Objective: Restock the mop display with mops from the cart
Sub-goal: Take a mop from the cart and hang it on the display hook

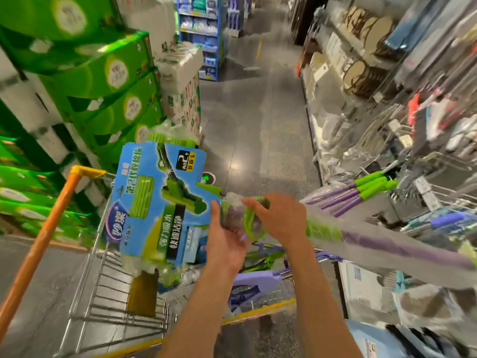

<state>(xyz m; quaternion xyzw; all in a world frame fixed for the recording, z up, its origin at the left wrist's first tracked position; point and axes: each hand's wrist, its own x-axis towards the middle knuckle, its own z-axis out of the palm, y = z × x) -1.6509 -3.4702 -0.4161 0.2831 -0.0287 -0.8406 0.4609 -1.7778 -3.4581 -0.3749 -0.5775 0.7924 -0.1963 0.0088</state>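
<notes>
Both hands grip wrapped mop (322, 229) near head – left hand (227, 239) underneath, right hand (277, 218) over top – keeping it level above cart (85, 254), handle toward display (371, 187)

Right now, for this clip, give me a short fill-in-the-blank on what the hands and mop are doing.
1. Both hands, left hand and right hand, grip one packaged ____.
2. The packaging card on its head is mostly ____ in colour.
3. The cart has an ____ handle.
4. The mop handles at the display are purple and ____.

Missing: mop; blue; orange; green
</notes>
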